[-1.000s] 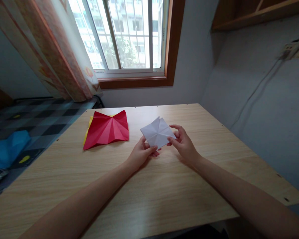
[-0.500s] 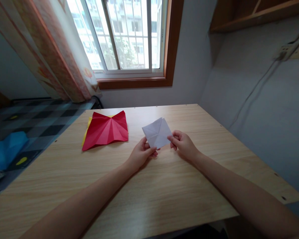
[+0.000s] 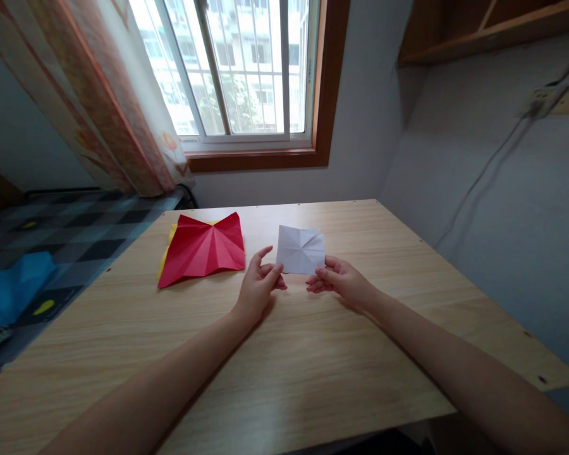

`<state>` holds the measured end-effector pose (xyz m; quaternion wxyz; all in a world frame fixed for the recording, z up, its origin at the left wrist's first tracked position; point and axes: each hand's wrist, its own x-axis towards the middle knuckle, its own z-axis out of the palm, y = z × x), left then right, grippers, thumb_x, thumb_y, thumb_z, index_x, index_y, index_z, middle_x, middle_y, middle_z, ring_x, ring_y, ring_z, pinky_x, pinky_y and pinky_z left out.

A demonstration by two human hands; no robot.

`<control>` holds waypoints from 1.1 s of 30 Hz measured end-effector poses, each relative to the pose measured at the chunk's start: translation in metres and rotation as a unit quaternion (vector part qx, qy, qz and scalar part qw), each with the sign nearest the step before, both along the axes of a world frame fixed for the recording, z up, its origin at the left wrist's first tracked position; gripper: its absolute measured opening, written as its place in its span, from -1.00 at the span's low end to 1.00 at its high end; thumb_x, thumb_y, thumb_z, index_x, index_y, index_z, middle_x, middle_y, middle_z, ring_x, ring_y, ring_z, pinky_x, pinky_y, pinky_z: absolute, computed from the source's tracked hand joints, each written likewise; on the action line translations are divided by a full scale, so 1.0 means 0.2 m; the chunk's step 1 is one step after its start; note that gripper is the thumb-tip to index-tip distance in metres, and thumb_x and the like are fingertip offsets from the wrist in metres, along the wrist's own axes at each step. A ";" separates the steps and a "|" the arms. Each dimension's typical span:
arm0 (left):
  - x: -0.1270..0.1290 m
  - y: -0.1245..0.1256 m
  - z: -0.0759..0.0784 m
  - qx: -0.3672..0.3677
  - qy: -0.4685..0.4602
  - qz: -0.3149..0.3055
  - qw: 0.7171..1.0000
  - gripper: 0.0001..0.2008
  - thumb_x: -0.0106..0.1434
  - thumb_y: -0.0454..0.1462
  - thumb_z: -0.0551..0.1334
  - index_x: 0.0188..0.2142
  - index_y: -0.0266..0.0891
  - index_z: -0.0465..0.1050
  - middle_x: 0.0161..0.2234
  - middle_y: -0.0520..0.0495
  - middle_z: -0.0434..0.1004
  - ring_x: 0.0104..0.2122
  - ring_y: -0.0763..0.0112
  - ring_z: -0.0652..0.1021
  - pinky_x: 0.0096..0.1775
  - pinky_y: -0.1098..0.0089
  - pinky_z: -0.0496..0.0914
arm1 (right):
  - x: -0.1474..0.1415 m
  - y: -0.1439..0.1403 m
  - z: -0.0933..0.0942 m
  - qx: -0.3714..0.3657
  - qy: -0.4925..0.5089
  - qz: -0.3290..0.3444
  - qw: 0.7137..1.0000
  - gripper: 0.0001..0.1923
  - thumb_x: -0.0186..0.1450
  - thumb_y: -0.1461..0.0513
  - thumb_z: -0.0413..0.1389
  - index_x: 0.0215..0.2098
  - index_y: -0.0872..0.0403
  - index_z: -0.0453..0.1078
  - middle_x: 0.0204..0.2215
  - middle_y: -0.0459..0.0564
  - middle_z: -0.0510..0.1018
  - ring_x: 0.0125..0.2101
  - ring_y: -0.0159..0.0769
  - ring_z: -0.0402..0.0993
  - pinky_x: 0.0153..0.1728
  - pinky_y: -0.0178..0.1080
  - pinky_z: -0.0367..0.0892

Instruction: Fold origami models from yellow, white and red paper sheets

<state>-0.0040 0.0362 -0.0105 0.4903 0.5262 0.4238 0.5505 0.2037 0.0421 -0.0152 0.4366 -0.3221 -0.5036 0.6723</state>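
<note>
A small white folded paper square (image 3: 301,249) with crease lines is held just above the wooden table (image 3: 284,354), its edges level with the table's front. My left hand (image 3: 258,287) pinches its lower left corner with thumb and forefinger. My right hand (image 3: 339,284) pinches its lower right corner. Both forearms rest low over the tabletop.
A creased red paper (image 3: 203,248) lies on the table to the left, on top of a yellow sheet (image 3: 170,237). A checkered bed with a blue object (image 3: 12,287) is at far left. A window, a curtain and a wall shelf are behind.
The white paper has turned from a diamond pose to square-on. Both hands shifted their pinch to its lower corners, and it moved slightly farther from me.
</note>
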 end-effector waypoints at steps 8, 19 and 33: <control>-0.02 -0.02 -0.01 0.336 0.443 0.074 0.828 -0.44 0.22 -0.45 0.11 0.21 -0.10 0.24 0.32 -0.20 0.03 0.31 0.08 0.10 0.23 -0.04 0.14 | -0.01 -0.02 0.02 -0.018 0.004 -0.006 1.000 -0.65 0.19 0.10 0.27 -0.18 0.12 0.34 -0.42 0.02 0.64 -0.44 -0.29 0.61 -0.41 -0.28 0.53; 0.00 -0.05 0.00 0.341 0.508 0.027 0.790 -0.46 0.33 -0.30 0.09 0.29 -0.22 0.14 0.31 -0.25 0.15 0.29 0.06 0.17 0.25 -0.01 0.09 | -0.05 -0.08 0.07 -0.045 0.031 0.059 0.997 -0.63 0.17 0.09 0.29 -0.18 0.13 0.36 -0.42 0.02 0.64 -0.45 -0.31 0.61 -0.40 -0.30 0.52; 0.02 -0.05 0.02 0.099 0.221 0.045 0.969 -0.82 0.25 -0.17 0.22 -0.38 -0.23 0.47 -0.52 0.00 0.47 -0.47 0.34 0.44 -0.37 0.38 0.32 | -0.04 -0.09 0.09 0.009 0.008 0.103 0.995 -0.24 0.15 0.09 0.30 0.21 0.07 0.11 -0.45 -0.07 0.61 -0.52 -0.33 0.55 -0.45 -0.27 0.46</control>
